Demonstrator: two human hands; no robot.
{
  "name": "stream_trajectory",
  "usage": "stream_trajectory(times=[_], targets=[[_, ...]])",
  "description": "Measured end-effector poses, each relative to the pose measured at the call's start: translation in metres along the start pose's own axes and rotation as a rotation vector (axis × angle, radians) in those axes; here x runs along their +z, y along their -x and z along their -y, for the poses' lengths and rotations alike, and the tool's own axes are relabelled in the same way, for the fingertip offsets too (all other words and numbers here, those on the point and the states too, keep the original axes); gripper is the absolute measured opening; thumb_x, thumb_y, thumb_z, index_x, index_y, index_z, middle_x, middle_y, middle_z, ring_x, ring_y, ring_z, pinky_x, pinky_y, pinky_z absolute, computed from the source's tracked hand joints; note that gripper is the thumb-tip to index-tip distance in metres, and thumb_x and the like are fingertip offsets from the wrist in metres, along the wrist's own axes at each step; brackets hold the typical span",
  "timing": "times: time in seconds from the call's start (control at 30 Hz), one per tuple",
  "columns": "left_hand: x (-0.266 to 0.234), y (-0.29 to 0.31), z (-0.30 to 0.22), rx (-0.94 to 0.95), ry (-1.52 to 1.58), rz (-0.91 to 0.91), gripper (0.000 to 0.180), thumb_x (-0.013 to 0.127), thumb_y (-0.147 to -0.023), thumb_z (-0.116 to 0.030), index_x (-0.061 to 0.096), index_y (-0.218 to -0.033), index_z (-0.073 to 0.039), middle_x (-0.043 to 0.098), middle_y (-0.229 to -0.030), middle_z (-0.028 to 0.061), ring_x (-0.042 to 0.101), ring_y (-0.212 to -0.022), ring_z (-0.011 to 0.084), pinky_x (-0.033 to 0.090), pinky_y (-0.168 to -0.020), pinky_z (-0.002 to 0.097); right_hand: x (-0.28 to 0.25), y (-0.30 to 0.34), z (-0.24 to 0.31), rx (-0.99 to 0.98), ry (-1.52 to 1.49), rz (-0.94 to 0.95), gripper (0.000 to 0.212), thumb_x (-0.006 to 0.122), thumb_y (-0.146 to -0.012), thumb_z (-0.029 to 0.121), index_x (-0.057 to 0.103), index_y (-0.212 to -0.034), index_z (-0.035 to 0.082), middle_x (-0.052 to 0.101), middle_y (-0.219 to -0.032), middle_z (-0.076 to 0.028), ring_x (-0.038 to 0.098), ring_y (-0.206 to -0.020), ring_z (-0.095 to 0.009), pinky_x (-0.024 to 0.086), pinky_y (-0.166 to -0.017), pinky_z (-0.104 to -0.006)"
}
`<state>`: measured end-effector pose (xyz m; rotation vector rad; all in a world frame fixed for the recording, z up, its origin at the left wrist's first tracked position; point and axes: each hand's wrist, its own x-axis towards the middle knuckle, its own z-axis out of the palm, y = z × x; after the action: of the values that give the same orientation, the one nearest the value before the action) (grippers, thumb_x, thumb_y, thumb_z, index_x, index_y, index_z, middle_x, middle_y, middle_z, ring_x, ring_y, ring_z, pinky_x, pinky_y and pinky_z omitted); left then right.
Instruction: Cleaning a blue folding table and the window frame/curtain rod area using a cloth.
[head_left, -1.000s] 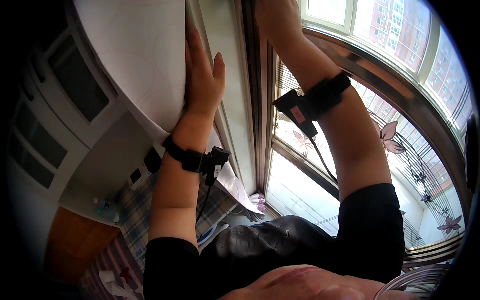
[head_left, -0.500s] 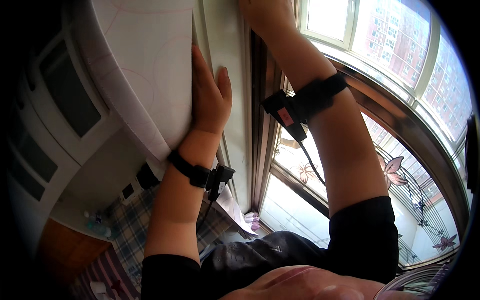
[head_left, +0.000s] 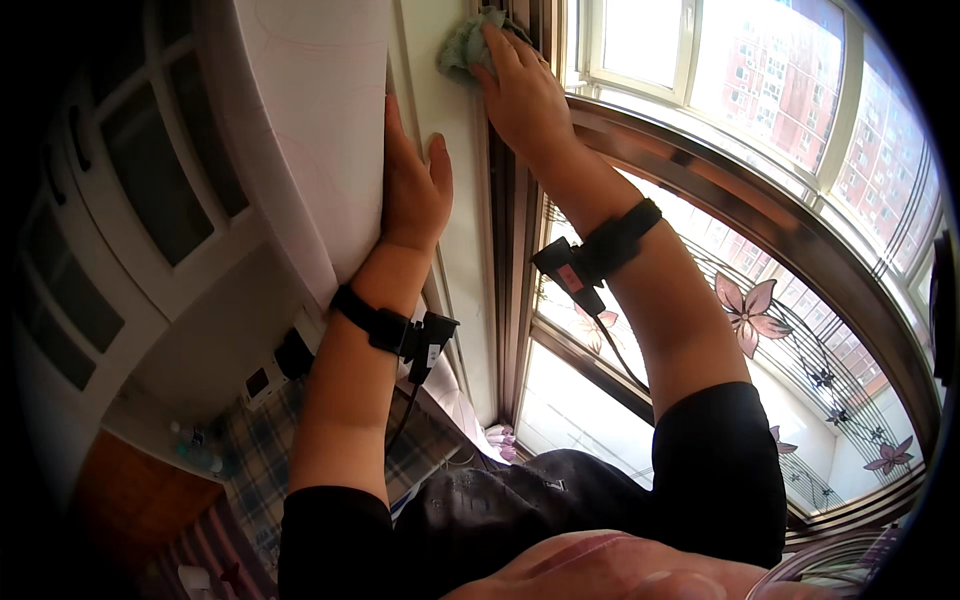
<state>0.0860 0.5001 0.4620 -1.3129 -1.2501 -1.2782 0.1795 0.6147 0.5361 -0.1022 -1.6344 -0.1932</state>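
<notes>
My right hand (head_left: 522, 92) is raised to the top of the white door frame (head_left: 455, 215), its fingers closed over a crumpled grey-green cloth (head_left: 466, 50) that lies against the frame. My left hand (head_left: 415, 195) is upright at the edge of a tall pale cover (head_left: 315, 120) with faint pink curves. Its thumb stands apart, and the other fingers run along that edge, partly hidden behind it. It holds nothing that I can see. Each wrist wears a black strap with a small black box and a cable.
A brown-framed glass door (head_left: 720, 260) with flower patterns is on the right, with windows (head_left: 760, 80) beyond. White cabinets (head_left: 150, 170) with dark panes are on the left. Lower left are a checked cloth (head_left: 262, 440) and a plastic bottle (head_left: 200, 455).
My right hand has come down and left into fuller view, with the cloth now visible under its fingers. My left hand stays at the cover's edge. The view has shifted slightly.
</notes>
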Motion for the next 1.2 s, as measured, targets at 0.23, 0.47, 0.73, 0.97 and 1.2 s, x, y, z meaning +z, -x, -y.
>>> stream_trajectory(times=[0.23,0.47,0.73,0.97,1.2], targets=[[-0.007,-0.087,-0.003,0.138,0.057,-0.074,0.06,0.049,-0.096,-0.015,0.019,-0.143,0.007,0.024,-0.149,0.027,0.023,-0.14,0.0376,0.02,-0.115,0.0426,0.002,-0.013,0.011,0.067,0.029,-0.024,0.049,0.06,-0.089,0.017,0.043,-0.132,0.002,0.053,-0.125,-0.023,0.053,-0.112,-0.041,0.045,-0.093,-0.045],[0.01,-0.089,0.003,0.103,-0.007,-0.146,0.058,0.044,-0.098,-0.016,0.018,-0.144,0.008,0.025,-0.148,0.0286,0.022,-0.14,0.0391,0.02,-0.115,0.0421,0.002,0.003,0.008,0.015,-0.047,-0.029,0.051,0.061,-0.087,0.013,0.042,-0.132,-0.002,0.052,-0.124,-0.023,0.053,-0.112,-0.041,0.047,-0.09,-0.0446],[0.013,-0.094,0.009,0.207,-0.055,-0.186,0.059,0.047,-0.097,-0.018,0.021,-0.141,0.011,0.027,-0.144,0.0321,0.027,-0.136,0.042,0.023,-0.113,0.043,0.008,0.033,0.003,-0.027,-0.051,-0.052,0.052,0.062,-0.084,0.011,0.044,-0.131,0.0,0.053,-0.124,-0.022,0.056,-0.109,-0.039,0.048,-0.089,-0.0429],[0.014,-0.073,0.021,0.171,-0.108,-0.157,0.061,0.047,-0.095,-0.012,0.018,-0.145,0.008,0.024,-0.147,0.0313,0.025,-0.138,0.0423,0.022,-0.115,0.0422,0.001,0.065,0.009,0.058,-0.191,0.016,0.055,0.051,-0.09,0.011,0.033,-0.139,-0.005,0.045,-0.13,-0.034,0.045,-0.122,-0.046,0.038,-0.103,-0.0456],[0.017,-0.051,0.014,0.138,-0.115,-0.191,0.061,0.05,-0.095,-0.013,0.021,-0.144,0.008,0.029,-0.145,0.0305,0.03,-0.135,0.0425,0.026,-0.113,0.0422,-0.002,0.077,0.008,0.095,-0.097,0.125,0.051,0.052,-0.089,0.008,0.039,-0.136,-0.004,0.048,-0.13,-0.029,0.047,-0.12,-0.044,0.039,-0.101,-0.0465]])
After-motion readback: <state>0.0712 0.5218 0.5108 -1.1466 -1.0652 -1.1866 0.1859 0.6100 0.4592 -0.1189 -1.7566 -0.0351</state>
